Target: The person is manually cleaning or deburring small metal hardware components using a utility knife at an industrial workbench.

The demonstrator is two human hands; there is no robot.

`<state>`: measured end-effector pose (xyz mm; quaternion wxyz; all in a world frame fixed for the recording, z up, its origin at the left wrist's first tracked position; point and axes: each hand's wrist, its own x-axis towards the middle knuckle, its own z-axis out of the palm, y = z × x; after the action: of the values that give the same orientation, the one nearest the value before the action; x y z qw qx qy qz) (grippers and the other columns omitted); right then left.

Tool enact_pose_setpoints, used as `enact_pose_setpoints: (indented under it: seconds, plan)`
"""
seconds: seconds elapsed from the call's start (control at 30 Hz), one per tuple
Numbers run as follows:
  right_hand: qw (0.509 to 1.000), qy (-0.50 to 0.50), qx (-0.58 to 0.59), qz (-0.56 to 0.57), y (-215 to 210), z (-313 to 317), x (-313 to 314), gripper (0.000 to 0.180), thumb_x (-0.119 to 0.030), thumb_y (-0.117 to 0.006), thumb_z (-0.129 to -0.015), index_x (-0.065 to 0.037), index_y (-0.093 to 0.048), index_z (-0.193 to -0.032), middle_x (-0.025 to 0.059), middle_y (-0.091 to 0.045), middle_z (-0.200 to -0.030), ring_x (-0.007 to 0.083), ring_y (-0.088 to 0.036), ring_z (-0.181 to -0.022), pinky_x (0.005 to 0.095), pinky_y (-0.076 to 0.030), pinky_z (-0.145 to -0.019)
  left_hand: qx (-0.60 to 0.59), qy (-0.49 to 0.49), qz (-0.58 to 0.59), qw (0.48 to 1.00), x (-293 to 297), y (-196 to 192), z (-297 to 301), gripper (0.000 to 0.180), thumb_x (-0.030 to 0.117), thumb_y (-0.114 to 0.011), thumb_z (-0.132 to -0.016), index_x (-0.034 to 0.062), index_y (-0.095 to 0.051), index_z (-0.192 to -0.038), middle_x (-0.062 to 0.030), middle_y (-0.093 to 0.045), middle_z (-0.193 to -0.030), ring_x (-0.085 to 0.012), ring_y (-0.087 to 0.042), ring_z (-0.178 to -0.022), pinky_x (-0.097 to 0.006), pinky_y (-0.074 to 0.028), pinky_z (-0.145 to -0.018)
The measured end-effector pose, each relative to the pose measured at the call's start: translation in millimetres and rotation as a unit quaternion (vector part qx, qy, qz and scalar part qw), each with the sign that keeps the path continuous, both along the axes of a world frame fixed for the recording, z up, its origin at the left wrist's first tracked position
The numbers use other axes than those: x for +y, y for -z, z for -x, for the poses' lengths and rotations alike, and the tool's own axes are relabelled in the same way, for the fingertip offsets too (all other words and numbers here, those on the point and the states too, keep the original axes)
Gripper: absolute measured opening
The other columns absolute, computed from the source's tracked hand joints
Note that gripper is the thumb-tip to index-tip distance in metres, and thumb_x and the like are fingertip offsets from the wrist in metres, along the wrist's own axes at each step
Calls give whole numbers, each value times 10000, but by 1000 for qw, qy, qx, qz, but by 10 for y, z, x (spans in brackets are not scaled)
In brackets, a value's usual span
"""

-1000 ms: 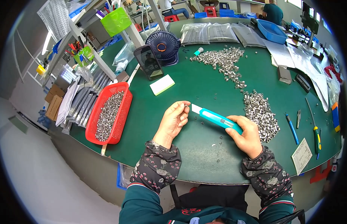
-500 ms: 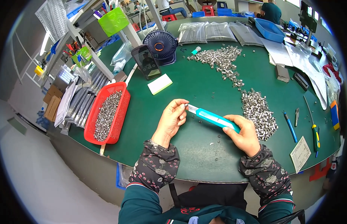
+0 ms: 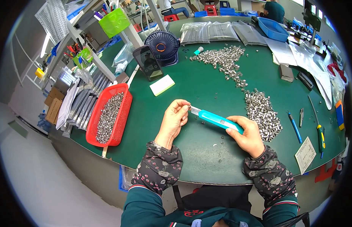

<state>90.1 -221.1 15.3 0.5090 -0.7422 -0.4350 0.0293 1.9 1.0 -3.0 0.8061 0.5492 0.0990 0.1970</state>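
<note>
My right hand point(image 3: 248, 137) is wrapped round the turquoise handle of a utility knife point(image 3: 215, 119), its thumb along the near side. The knife's short blade points left and its tip meets the fingertips of my left hand point(image 3: 175, 118). That hand is closed in a pinch on a small metal piece, mostly hidden by the thumb and forefinger. Both hands are above the green table point(image 3: 198, 159). Right of the knife lies a heap of small metal rings point(image 3: 262, 115). Farther back spreads a second heap of metal rings point(image 3: 225, 60). Tiny dark scraps dot the tabletop under my hands.
A red basket point(image 3: 124, 109) of metal parts stands at the left edge. Behind it are a phone point(image 3: 147, 63), a fan point(image 3: 162, 45) and a pad of paper point(image 3: 162, 85). To the right lie a blue pen-like tool point(image 3: 294, 128), a screwdriver point(image 3: 320, 136) and a paper label point(image 3: 305, 155).
Both hands stay nearly in place with the knife between them. The left fingertips have shifted slightly at the blade tip, and the knife handle has turned a little.
</note>
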Motion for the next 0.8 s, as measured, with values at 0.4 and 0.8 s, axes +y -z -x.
enact_pose_setpoints:
  seconds: [0.4,0.8]
  plan:
    - [1000,-3,30,3,-30,-5,-12,255,-142,-618,-677,-20,-579,-898,133,-586,-805,253,-579,-716,309,-447,-632,31,18,47,998,-15,-41,20,164,166,-480,-843,9,-520,-872,-1,-457,-666,-29,-309,-455,-144,-238,-353]
    - [996,15,-82,32,-101,60,-40,256,-119,-623,-676,-16,-562,-903,137,-564,-764,244,-570,-670,294,-438,-604,75,-1,-47,996,-42,-39,47,263,265,-451,-857,28,-498,-753,8,-408,-566,-16,-257,-406,-143,-195,-349]
